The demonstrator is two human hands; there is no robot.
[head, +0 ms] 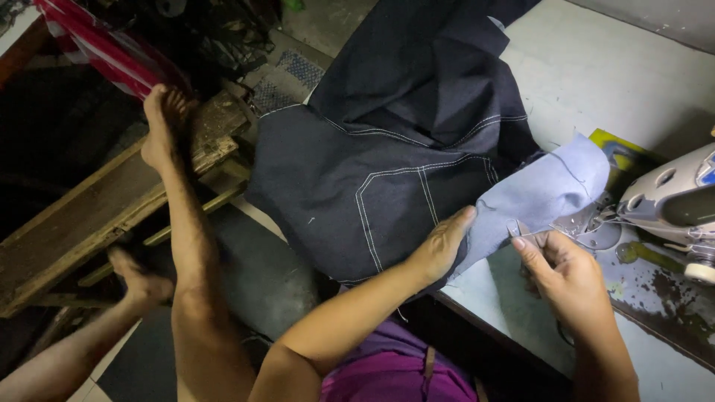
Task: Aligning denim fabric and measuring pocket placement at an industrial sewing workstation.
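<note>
While the left hand presses flat on the dark denim and the right hand pinches the pale lining, the heavy cloth hanging off the surface could drag the seam askew.

A dark navy denim garment with white contrast stitching lies bunched and folded, draped over the near edge of the worktop, its stitched pocket outline facing up. Its pale blue-grey lining flap is turned out to the right, spread flat beside the denim, edges slightly curled.
</note>
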